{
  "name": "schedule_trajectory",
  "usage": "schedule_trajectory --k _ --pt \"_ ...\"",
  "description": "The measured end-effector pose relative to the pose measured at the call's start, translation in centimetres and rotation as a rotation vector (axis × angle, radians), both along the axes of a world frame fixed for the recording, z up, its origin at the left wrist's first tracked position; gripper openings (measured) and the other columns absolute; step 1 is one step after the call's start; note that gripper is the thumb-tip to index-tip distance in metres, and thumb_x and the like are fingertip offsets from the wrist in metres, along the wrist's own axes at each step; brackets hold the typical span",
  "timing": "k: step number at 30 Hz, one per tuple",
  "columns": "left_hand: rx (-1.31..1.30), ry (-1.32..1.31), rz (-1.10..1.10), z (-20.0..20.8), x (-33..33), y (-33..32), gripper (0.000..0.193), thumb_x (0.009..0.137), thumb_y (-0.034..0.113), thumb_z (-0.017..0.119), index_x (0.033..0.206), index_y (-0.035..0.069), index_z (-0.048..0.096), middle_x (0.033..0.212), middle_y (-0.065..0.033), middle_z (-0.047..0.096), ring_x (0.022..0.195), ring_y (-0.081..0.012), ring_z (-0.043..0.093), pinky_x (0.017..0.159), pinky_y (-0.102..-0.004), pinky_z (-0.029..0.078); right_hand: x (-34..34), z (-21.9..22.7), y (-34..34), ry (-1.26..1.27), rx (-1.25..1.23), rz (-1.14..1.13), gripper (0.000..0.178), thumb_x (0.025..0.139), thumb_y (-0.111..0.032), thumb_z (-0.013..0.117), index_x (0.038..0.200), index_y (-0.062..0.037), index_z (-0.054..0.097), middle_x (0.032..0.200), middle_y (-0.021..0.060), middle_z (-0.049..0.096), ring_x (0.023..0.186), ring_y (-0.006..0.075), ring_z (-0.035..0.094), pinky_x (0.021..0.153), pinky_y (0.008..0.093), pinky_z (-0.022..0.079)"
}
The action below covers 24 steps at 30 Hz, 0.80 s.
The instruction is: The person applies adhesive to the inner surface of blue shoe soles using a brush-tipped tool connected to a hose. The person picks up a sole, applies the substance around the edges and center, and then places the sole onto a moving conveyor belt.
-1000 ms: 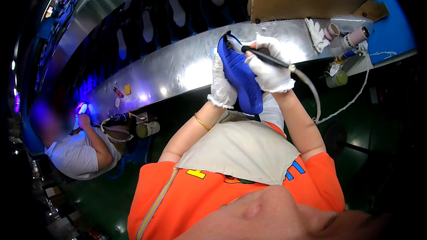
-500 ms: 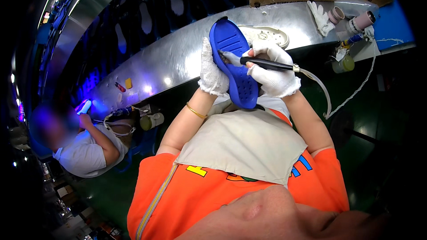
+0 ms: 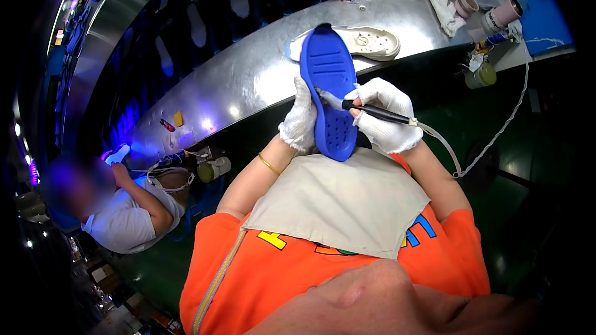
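A blue shoe sole (image 3: 336, 125) is held upright in front of me, its toe and heel lying along the line from bench to apron. My left hand (image 3: 300, 121), in a white knit glove, grips the sole's left edge. In my gloved right hand (image 3: 386, 115) is a black-handled brush (image 3: 380, 111) with a hose at its rear end. The brush's pale bristles touch the inner face of the sole near its left rim, about midway along. Bare fingertips show through the right glove. Behind the sole, a cream shoe (image 3: 369, 43) lies on the metal bench, partly hidden.
The curved metal bench (image 3: 248, 84) holds a yellow block (image 3: 179, 118), a red tool (image 3: 167, 125) and a spare white glove (image 3: 444, 9). Pink cups (image 3: 506, 12) and a jar (image 3: 483, 75) are at the right. Dark conveyor beyond carries soles. Another person (image 3: 133, 214) sits at left.
The sole has turned more upright and come slightly lower and to the right in view. Both hands and the brush moved with it; more of the cream shoe shows.
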<state>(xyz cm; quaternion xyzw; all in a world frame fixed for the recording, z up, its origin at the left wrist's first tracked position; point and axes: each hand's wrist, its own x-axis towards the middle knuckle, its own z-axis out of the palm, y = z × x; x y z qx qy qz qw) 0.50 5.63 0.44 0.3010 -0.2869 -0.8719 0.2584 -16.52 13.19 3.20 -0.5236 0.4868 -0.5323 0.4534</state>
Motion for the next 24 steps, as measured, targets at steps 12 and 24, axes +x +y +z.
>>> schedule_trajectory --k 12,24 --pt "-0.143 0.562 0.159 2.4 -2.4 -5.1 0.109 0.066 0.089 0.02 0.127 0.002 0.044 0.115 -0.0193 0.057 0.102 -0.0308 0.058 0.088 -0.0434 0.049 0.8 1.4 -2.9 -0.253 -0.205 0.004 0.012 0.076 0.004 0.067 0.085 -0.0001 0.06 0.088 0.0077 0.064 0.077 0.0097 0.06 0.071 0.0238 0.05" --pt "-0.335 0.648 0.13 4.1 -1.5 -8.7 0.119 0.058 0.092 0.03 0.136 0.002 0.034 0.13 -0.022 0.047 0.11 -0.0415 0.052 0.098 -0.0515 0.039 0.5 2.0 -3.9 -0.282 -0.157 -0.13 0.012 0.077 0.0 0.068 0.084 -0.0031 0.059 0.085 0.0069 0.066 0.075 0.0101 0.061 0.071 0.0256 0.051"
